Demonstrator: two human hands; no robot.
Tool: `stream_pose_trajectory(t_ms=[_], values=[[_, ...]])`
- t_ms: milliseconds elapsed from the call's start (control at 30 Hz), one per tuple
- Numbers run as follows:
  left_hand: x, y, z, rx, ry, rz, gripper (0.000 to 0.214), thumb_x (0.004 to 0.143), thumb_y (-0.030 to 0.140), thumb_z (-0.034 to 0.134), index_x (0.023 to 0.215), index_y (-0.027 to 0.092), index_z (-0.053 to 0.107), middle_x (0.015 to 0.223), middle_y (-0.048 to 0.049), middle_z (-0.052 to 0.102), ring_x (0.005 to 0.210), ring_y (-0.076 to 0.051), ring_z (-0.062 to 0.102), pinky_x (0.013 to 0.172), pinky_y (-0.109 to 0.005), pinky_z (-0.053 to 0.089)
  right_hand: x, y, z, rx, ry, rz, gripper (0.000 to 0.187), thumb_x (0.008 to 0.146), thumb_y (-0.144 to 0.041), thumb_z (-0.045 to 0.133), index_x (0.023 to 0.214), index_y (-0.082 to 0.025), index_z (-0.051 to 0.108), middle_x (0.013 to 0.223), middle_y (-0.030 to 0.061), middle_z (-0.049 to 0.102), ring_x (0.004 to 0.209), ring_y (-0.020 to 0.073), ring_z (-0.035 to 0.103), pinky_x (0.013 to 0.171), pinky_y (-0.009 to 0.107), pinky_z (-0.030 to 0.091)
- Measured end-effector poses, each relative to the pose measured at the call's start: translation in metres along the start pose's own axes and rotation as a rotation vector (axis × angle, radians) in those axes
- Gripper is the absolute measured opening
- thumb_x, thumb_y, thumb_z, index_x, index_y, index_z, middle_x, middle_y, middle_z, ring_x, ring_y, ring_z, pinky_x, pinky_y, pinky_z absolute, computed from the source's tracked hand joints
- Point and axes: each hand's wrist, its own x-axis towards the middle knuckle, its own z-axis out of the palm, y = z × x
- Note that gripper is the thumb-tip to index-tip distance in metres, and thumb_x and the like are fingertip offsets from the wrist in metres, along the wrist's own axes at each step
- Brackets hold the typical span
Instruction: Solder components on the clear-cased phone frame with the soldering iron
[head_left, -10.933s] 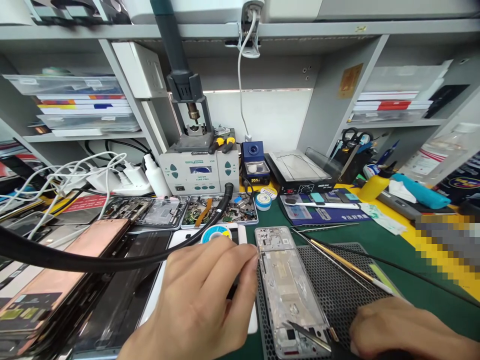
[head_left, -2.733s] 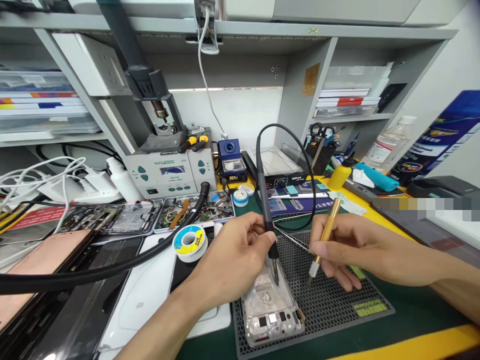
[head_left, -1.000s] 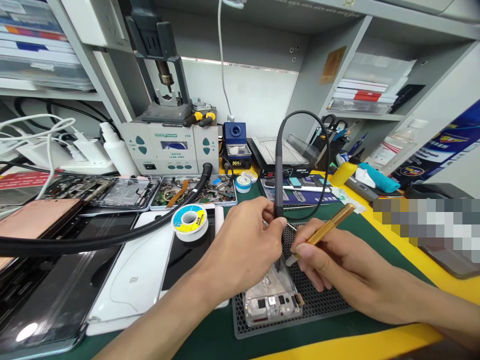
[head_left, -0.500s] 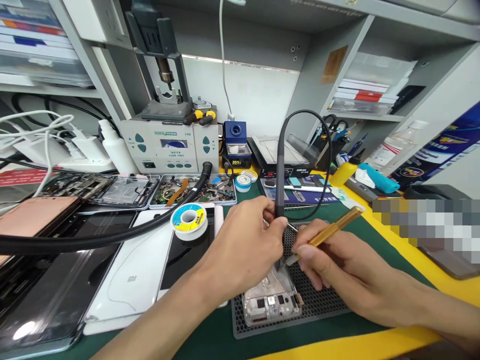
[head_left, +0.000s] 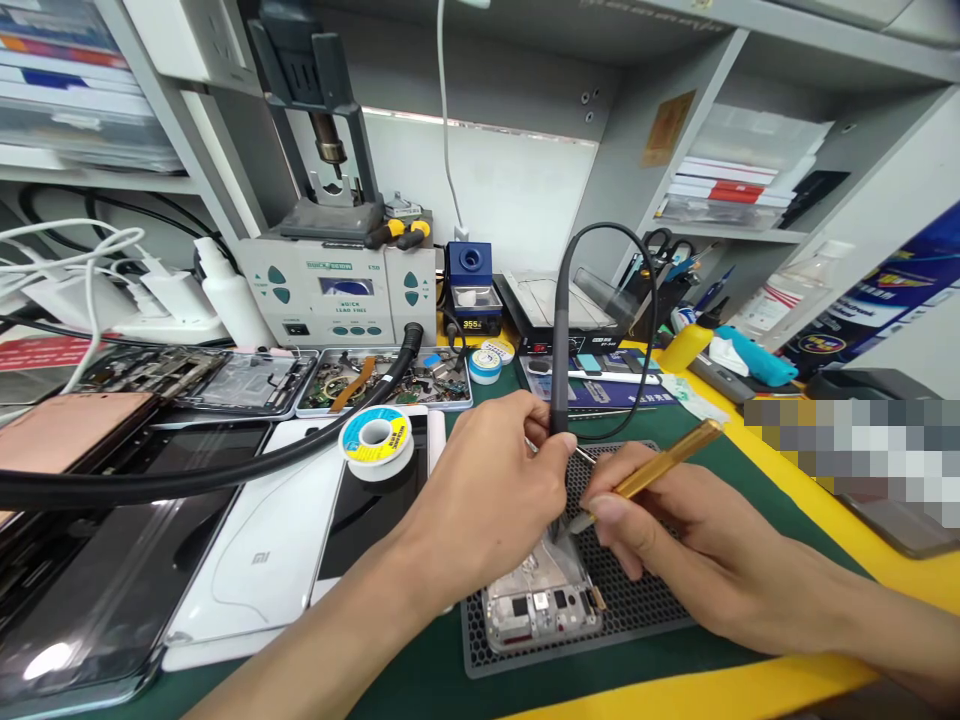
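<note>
Silver phone frame (head_left: 541, 603) lies just below left hand (head_left: 487, 495).

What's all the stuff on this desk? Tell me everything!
phone frame: 1, silver, on the black mesh mat
mesh mat: 1, black, front of the desk
soldering iron: 1, dark grey, tip down at the phone frame
brass tool: 1, gold, tip at the phone frame
solder spool: 1, yellow and blue, on a white phone
white phone: 1, white, left of the mat
hot-air station: 1, grey, at the back
parts trays: 2, metal, before the station
squeeze bottle: 1, white, left of the station
left hand: grips the soldering iron
right hand: grips the brass tool
</note>
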Motion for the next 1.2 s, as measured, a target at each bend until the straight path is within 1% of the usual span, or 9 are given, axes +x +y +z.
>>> stream_pose_trajectory(t_ms=[133, 267, 567, 767, 900, 1033, 1133, 1200], values=[[0.0006, 0.0001, 0.0006, 0.007, 0.004, 0.001, 0.016, 0.098, 0.031, 0.065, 0.085, 0.022, 0.064, 0.084, 0.0025, 0.068, 0.078, -0.017, 0.06, 0.069, -0.033, 0.046, -0.0002, -0.0007, 0.0002, -0.006, 0.01, -0.016, 0.028, 0.115, -0.029, 0.044, 0.087, -0.027, 0.052, 0.068, -0.0019, 0.058, 0.071, 0.0202, 0.057, 0.069, 0.033, 0.046], [0.0006, -0.0003, 0.0007, 0.022, 0.004, 0.01, 0.018, 0.099, 0.03, 0.064, 0.083, 0.022, 0.062, 0.081, 0.0032, 0.067, 0.076, -0.017, 0.059, 0.068, -0.033, 0.045, -0.0008, -0.0006, 0.0006, -0.015, 0.032, -0.032, 0.028, 0.114, -0.028, 0.044, 0.088, -0.027, 0.053, 0.069, -0.0017, 0.059, 0.07, 0.0199, 0.057, 0.069, 0.033, 0.046], [0.0001, -0.0027, 0.0015, 0.062, 0.0, 0.046, 0.016, 0.1, 0.027, 0.061, 0.084, 0.022, 0.063, 0.079, 0.0034, 0.067, 0.075, -0.017, 0.059, 0.065, -0.032, 0.042, 0.0012, -0.0009, 0.0007, -0.013, 0.017, -0.027, 0.027, 0.113, -0.022, 0.044, 0.087, -0.026, 0.052, 0.068, -0.0032, 0.058, 0.069, 0.018, 0.059, 0.065, 0.029, 0.048], [-0.0003, -0.0001, 0.0019, 0.072, -0.022, 0.029, 0.019, 0.101, 0.026, 0.058, 0.083, 0.022, 0.06, 0.078, 0.0036, 0.066, 0.074, -0.016, 0.058, 0.064, -0.032, 0.041, 0.0003, 0.0, 0.0011, -0.019, 0.029, -0.069, 0.023, 0.111, -0.02, 0.046, 0.091, -0.026, 0.054, 0.071, -0.0034, 0.059, 0.069, 0.0175, 0.059, 0.064, 0.027, 0.049], [0.0008, 0.0002, 0.002, 0.068, -0.03, 0.028, 0.018, 0.102, 0.025, 0.057, 0.084, 0.022, 0.06, 0.079, 0.0032, 0.066, 0.074, -0.016, 0.059, 0.063, -0.032, 0.04, 0.0006, -0.0006, 0.001, -0.026, 0.035, -0.059, 0.023, 0.111, -0.02, 0.047, 0.09, -0.026, 0.053, 0.07, -0.0041, 0.058, 0.067, 0.0167, 0.059, 0.063, 0.027, 0.048], [0.001, -0.0003, 0.0017, 0.052, -0.021, 0.017, 0.017, 0.101, 0.025, 0.059, 0.084, 0.022, 0.062, 0.08, 0.003, 0.068, 0.074, -0.016, 0.06, 0.064, -0.031, 0.042, 0.0, -0.0007, 0.0004, -0.023, 0.051, -0.067, 0.024, 0.111, -0.019, 0.047, 0.09, -0.026, 0.054, 0.071, -0.0037, 0.059, 0.069, 0.0169, 0.059, 0.063, 0.027, 0.048], [0.0012, -0.0013, 0.0018, 0.024, -0.01, 0.022, 0.014, 0.099, 0.026, 0.062, 0.086, 0.022, 0.064, 0.082, 0.0024, 0.07, 0.078, -0.017, 0.062, 0.069, -0.031, 0.046, 0.0001, -0.0002, 0.0003, -0.027, 0.049, -0.06, 0.025, 0.111, -0.019, 0.048, 0.087, -0.026, 0.054, 0.071, -0.0032, 0.059, 0.071, 0.0169, 0.059, 0.065, 0.027, 0.05], [0.0018, -0.0017, 0.0024, 0.006, 0.006, 0.012, 0.012, 0.098, 0.028, 0.065, 0.088, 0.021, 0.066, 0.086, 0.0015, 0.072, 0.081, -0.017, 0.064, 0.073, -0.032, 0.048, -0.0004, 0.0002, 0.0003, -0.02, 0.037, -0.059, 0.025, 0.11, -0.02, 0.049, 0.087, -0.026, 0.055, 0.073, -0.0031, 0.059, 0.07, 0.0162, 0.059, 0.064, 0.026, 0.05]])
